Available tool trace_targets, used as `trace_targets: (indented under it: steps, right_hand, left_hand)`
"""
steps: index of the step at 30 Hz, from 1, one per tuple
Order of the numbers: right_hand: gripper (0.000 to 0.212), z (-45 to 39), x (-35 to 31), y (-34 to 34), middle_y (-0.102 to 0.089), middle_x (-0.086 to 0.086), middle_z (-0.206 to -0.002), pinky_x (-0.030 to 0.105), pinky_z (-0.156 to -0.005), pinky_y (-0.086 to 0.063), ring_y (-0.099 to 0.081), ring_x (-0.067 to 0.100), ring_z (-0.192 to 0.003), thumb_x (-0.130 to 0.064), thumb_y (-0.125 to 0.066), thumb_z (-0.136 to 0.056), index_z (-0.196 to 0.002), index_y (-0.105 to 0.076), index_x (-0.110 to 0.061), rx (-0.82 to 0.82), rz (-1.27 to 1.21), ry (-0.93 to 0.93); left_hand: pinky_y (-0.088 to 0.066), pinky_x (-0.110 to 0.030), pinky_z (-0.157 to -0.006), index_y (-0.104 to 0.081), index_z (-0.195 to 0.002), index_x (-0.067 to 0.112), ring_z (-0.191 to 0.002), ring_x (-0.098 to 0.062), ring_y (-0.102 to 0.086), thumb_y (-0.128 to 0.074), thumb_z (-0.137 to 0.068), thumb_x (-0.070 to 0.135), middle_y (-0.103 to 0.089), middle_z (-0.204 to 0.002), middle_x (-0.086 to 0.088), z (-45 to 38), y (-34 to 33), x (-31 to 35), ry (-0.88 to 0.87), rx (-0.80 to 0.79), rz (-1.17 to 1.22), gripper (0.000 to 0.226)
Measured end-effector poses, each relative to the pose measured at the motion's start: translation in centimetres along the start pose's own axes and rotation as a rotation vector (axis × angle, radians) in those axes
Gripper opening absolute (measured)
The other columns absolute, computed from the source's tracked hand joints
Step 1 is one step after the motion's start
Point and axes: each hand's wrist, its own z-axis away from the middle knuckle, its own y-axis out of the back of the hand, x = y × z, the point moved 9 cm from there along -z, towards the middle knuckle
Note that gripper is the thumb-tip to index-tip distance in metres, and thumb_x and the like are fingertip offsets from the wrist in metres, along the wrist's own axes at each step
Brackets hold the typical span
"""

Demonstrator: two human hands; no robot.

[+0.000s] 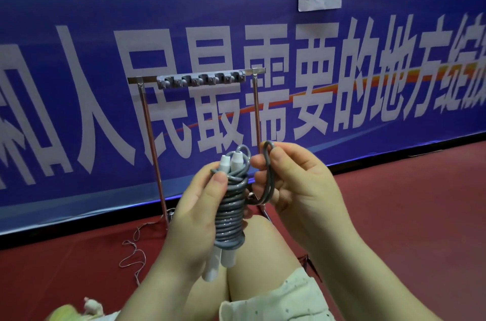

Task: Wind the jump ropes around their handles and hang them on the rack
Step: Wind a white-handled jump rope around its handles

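Left hand [194, 212] grips the grey plastic rope coiled round two white handles [231, 205]; right hand [286, 189] pinches the last loop [269, 176]. Keep tension; tuck it snugly.

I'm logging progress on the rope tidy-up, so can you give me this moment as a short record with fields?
rope: grey jump rope, coiled many turns around its two white handles, held side by side
left hand: left hand grips the wound bundle, thumb on the upper coils
right hand: right hand pinches the last loose loop of the rope
rack: metal rack stands behind on the red floor; nothing hangs on its grey hooks
other: thin pale cord lies on the floor by the rack's foot
stage: winding nearly done, hanging not yet done
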Motion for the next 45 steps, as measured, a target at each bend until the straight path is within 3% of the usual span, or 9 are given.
trace_targets:
  steps: [4, 13, 17, 22, 26, 30, 36, 40, 45]
  right_hand:
    - [0.020, -0.3, 1.2, 0.4, -0.061, 0.003, -0.066, 0.022, -0.049, -0.051, -0.058, 0.010, -0.052, -0.024, -0.062, -0.076, -0.088, -0.064, -0.007, -0.015, 0.116, -0.106]
    - [0.029, -0.5, 1.9, 1.4, -0.068, 0.007, -0.074, 0.038, -0.070, -0.056, -0.064, 0.021, -0.069, -0.030, -0.064, -0.073, -0.092, -0.068, -0.008, -0.076, 0.300, -0.118]
    - [0.034, -0.9, 2.9, 1.8, -0.070, 0.010, -0.079, 0.031, -0.065, -0.059, -0.067, 0.019, -0.068, -0.026, -0.066, -0.074, -0.098, -0.067, -0.002, -0.151, 0.253, -0.232]
    - [0.049, -1.2, 4.2, 1.7, -0.066, 0.010, -0.085, 0.034, -0.073, -0.058, -0.064, 0.020, -0.076, -0.037, -0.078, -0.069, -0.104, -0.069, -0.004, -0.347, 0.231, -0.404]
    - [0.066, -1.2, 4.6, 1.4, -0.059, 0.015, -0.090, 0.037, -0.080, -0.056, -0.061, 0.022, -0.079, -0.043, -0.087, -0.057, -0.107, -0.067, -0.005, -0.475, 0.250, -0.534]
    - [0.042, -1.2, 4.1, 0.9, -0.066, 0.002, -0.069, 0.033, -0.073, -0.056, -0.064, 0.011, -0.064, -0.038, -0.086, -0.060, -0.089, -0.071, -0.012, -0.552, 0.232, -0.581]
    - [0.007, -1.2, 4.3, 1.3, -0.064, 0.001, -0.065, 0.032, -0.067, -0.056, -0.063, 0.012, -0.061, -0.023, -0.075, -0.077, -0.077, -0.072, -0.016, -0.469, 0.351, -0.580]
    - [0.013, -1.4, 3.8, 1.4, -0.064, 0.001, -0.066, 0.032, -0.066, -0.054, -0.063, 0.014, -0.064, -0.026, -0.066, -0.077, -0.068, -0.072, -0.019, -0.478, 0.384, -0.552]
    - [0.017, -1.1, 4.0, 1.3, -0.065, 0.000, -0.067, 0.034, -0.072, -0.054, -0.064, 0.013, -0.065, -0.034, -0.083, -0.065, -0.066, -0.071, -0.021, -0.566, 0.343, -0.575]
  left_hand:
    - [-0.054, -0.025, -0.054, -0.061, -0.103, 0.010, -0.063, -0.017, -0.063, -0.048, -0.078, 0.034, -0.067, -0.074, -0.005, 0.0, 0.7, 0.2, -0.034, 0.003, -0.044, 0.037]
    - [-0.054, -0.020, -0.062, -0.062, -0.106, 0.029, -0.079, -0.011, -0.069, -0.058, -0.085, 0.034, -0.071, -0.090, 0.006, 0.0, 1.1, 0.5, -0.072, -0.020, -0.208, 0.022]
    - [-0.051, -0.012, -0.062, -0.053, -0.112, 0.038, -0.087, 0.000, -0.067, -0.048, -0.075, 0.034, -0.067, -0.097, 0.024, 0.0, 1.0, 0.5, -0.078, -0.051, -0.268, 0.038]
    - [-0.052, -0.015, -0.062, -0.057, -0.108, 0.034, -0.083, -0.005, -0.068, -0.059, -0.086, 0.034, -0.069, -0.095, 0.019, 0.1, 0.7, 0.1, -0.083, -0.086, -0.292, 0.022]
    - [-0.052, -0.014, -0.061, -0.058, -0.107, 0.031, -0.079, -0.004, -0.068, -0.048, -0.077, 0.029, -0.069, -0.095, 0.019, 0.2, 0.5, 0.2, -0.075, -0.152, -0.313, 0.032]
    - [-0.052, -0.015, -0.063, -0.057, -0.108, 0.032, -0.078, -0.004, -0.068, -0.048, -0.077, 0.028, -0.069, -0.095, 0.019, 0.1, 0.3, 0.4, -0.088, -0.192, -0.326, 0.032]
    - [-0.053, -0.018, -0.067, -0.059, -0.110, 0.036, -0.082, -0.009, -0.068, -0.050, -0.079, 0.029, -0.068, -0.099, 0.018, 0.1, 0.6, -0.1, -0.070, -0.233, -0.381, 0.033]
    - [-0.058, -0.033, -0.073, -0.060, -0.106, 0.053, -0.086, -0.017, -0.069, -0.055, -0.073, 0.047, -0.066, -0.108, 0.014, 0.2, 0.4, -0.5, -0.040, -0.269, -0.374, 0.033]
    - [-0.057, -0.034, -0.065, -0.063, -0.101, 0.047, -0.072, -0.026, -0.070, -0.053, -0.079, 0.026, -0.069, -0.099, 0.003, -0.1, 0.3, -1.0, 0.072, -0.303, -0.310, 0.033]
